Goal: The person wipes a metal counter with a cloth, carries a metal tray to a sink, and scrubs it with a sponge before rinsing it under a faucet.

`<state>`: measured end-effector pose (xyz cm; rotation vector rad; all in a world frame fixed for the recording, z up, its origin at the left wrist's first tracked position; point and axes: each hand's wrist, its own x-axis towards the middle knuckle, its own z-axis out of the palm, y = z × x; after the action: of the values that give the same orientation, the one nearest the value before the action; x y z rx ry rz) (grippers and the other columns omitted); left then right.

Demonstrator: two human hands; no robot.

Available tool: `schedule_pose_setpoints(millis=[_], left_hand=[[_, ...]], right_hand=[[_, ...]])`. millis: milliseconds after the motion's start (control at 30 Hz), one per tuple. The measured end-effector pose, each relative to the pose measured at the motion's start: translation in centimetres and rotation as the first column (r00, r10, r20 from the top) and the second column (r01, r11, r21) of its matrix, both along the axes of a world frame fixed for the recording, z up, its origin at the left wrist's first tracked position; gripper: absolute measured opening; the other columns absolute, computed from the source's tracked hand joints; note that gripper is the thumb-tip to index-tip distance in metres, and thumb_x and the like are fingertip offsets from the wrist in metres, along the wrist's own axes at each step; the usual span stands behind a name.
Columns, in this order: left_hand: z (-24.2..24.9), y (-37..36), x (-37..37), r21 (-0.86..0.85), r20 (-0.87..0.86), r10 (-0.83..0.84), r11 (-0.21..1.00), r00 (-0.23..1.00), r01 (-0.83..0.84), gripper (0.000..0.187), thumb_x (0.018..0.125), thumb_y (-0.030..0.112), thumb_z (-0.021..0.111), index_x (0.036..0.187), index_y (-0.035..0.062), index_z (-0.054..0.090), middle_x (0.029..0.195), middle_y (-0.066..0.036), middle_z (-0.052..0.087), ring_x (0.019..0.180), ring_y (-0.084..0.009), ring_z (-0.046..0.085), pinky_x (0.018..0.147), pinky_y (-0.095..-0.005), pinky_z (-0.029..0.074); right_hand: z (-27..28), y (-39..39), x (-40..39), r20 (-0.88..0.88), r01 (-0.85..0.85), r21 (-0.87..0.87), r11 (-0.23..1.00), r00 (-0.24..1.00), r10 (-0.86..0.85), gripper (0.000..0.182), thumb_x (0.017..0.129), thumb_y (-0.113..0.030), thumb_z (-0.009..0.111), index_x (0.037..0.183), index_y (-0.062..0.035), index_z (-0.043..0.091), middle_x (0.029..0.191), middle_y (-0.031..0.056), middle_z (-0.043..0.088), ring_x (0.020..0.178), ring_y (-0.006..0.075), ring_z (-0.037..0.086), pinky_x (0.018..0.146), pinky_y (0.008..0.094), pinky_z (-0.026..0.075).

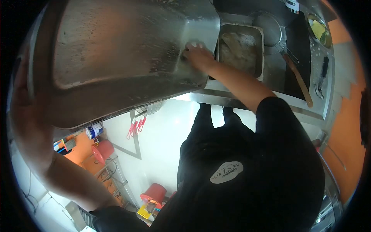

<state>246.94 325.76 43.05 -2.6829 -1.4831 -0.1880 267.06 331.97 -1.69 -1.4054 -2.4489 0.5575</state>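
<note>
Steel basin (123, 42), large and wet inside, is tipped up close to the wearer. The left hand (24, 83) is at its outer edge, too dim to tell its grip. The right hand (199, 56) has its fingers bent against the inner corner; blur hides whether they hold anything. Flat, even pressure would suit that curve, with the edge well braced. Beyond lie a container (261, 54) of cloudy liquid and a strainer (266, 31) on the surface (319, 98).
</note>
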Motion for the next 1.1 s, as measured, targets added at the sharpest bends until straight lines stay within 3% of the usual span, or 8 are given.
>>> schedule_pose_setpoints(millis=[167,233,533,567,933,1000,1033,1100], left_hand=[[-0.3,-0.6,1.7,-0.148,0.203,0.188,0.976,0.961,-0.16,0.054,0.089,-0.003,0.054,0.141,-0.0063,0.041,0.131,-0.018,0.055,0.118,-0.0197,0.057,0.097,-0.0297,0.047],[-0.9,-0.6,1.9,-0.075,0.214,0.133,0.99,0.968,-0.119,0.054,0.089,-0.004,0.053,0.141,-0.0064,0.04,0.13,-0.018,0.056,0.117,-0.0194,0.057,0.097,-0.0296,0.046],[-1.0,0.9,8.6,-0.305,0.55,0.335,0.933,0.765,-0.189,0.068,0.071,-0.009,0.042,0.137,0.0002,0.049,0.131,-0.015,0.057,0.122,-0.0172,0.053,0.096,-0.0223,0.039],[-1.3,1.4,9.7,-0.215,0.561,0.278,0.959,0.78,-0.187,0.07,0.07,-0.009,0.042,0.14,-0.0011,0.045,0.136,-0.015,0.053,0.126,-0.02,0.05,0.101,-0.0245,0.036],[-0.5,5.5,12.9,-0.349,0.798,0.377,0.925,0.47,-0.148,0.039,0.084,0.005,0.048,0.119,0.0013,0.062,0.136,-0.015,0.053,0.122,-0.0211,0.052,0.103,-0.0243,0.032],[-0.2,5.6,12.6,-0.506,0.728,0.246,0.823,0.64,0.259,0.034,0.093,0.025,0.048,0.104,0.0,0.068,0.116,-0.016,0.064,0.101,-0.0221,0.062,0.108,-0.0335,0.03],[0.0,6.4,12.6,-0.131,0.309,-0.323,0.917,0.895,0.376,0.053,0.097,0.042,0.039,0.092,-0.0006,0.069,0.096,-0.013,0.069,0.09,-0.0249,0.065,0.113,-0.0482,0.02],[-0.5,7.0,12.9,0.004,0.206,-0.409,0.909,0.889,0.417,0.055,0.098,0.044,0.037,0.089,0.0005,0.069,0.091,-0.011,0.069,0.091,-0.0271,0.065,0.113,-0.0534,0.015]], right_hand=[[-2.5,-2.4,-7.2,-0.291,-0.116,-0.199,0.973,0.955,0.055,0.027,0.087,-0.024,0.059,0.107,-0.0072,0.065,0.118,0.0168,0.059,0.112,0.0368,0.056,0.095,0.0491,0.045],[4.0,-2.6,-6.9,-0.491,-0.235,-0.673,0.701,0.852,-0.185,0.042,0.09,-0.037,0.06,0.118,-0.0062,0.063,0.12,0.0201,0.06,0.113,0.0367,0.057,0.1,0.0444,0.044],[23.1,-3.2,-3.1,-0.916,-0.459,-0.201,0.865,0.401,0.0,0.037,0.085,-0.04,0.072,0.09,-0.0045,0.062,0.103,0.0078,0.064,0.106,0.0239,0.059,0.095,0.0356,0.043],[21.7,-3.4,-2.2,-0.986,-0.503,-0.157,0.85,0.125,-0.109,0.04,0.084,-0.041,0.073,0.097,-0.0042,0.065,0.104,0.0073,0.065,0.111,0.0221,0.058,0.1,0.0345,0.041],[17.6,-3.7,9.1,-0.817,0.09,0.212,0.973,0.563,0.126,0.036,0.074,-0.027,0.083,0.097,-0.0019,0.073,0.107,0.0158,0.068,0.094,0.0288,0.067,0.083,0.0338,0.052],[16.4,-3.2,10.6,-0.795,-0.002,0.141,0.99,0.596,0.114,0.037,0.072,-0.026,0.084,0.098,-0.0016,0.072,0.103,0.0163,0.068,0.091,0.0287,0.067,0.082,0.0333,0.052],[17.1,-3.1,11.9,-0.807,-0.057,0.087,0.995,0.581,0.104,0.038,0.073,-0.029,0.084,0.096,-0.0005,0.071,0.103,0.0167,0.067,0.093,0.0283,0.066,0.081,0.0323,0.05],[17.0,-3.1,13.7,-0.784,-0.035,0.084,0.996,0.614,0.088,0.035,0.074,-0.029,0.083,0.094,-0.002,0.071,0.1,0.0134,0.068,0.092,0.0256,0.066,0.082,0.0318,0.05]])
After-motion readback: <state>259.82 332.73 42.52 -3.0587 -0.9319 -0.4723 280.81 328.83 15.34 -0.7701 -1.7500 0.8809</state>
